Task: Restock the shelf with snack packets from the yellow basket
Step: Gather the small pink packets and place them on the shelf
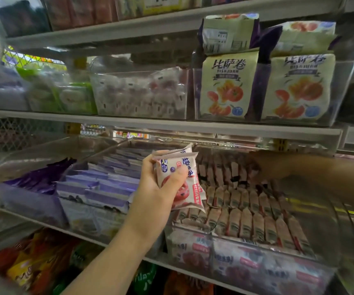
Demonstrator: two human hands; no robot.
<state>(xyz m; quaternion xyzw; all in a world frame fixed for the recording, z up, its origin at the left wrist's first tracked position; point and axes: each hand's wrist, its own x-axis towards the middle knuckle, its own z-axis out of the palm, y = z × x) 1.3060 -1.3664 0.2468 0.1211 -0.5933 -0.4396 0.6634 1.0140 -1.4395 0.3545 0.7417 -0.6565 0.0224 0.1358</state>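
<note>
My left hand (161,188) holds a couple of small pink-and-white snack packets (184,179) upright in front of the middle shelf. Just behind them stands a clear bin (257,241) packed with rows of the same kind of pink packets (246,209). My right hand (263,167) reaches from the right edge deep into the back of that bin, in shadow; its fingers are too dark to make out. The yellow basket is out of view.
Left of that bin are clear bins of purple packets (103,188). The shelf above holds cream tomato-print bags (227,86) and a bin of small white packets (140,92). Orange and green bags (33,262) fill the shelf below.
</note>
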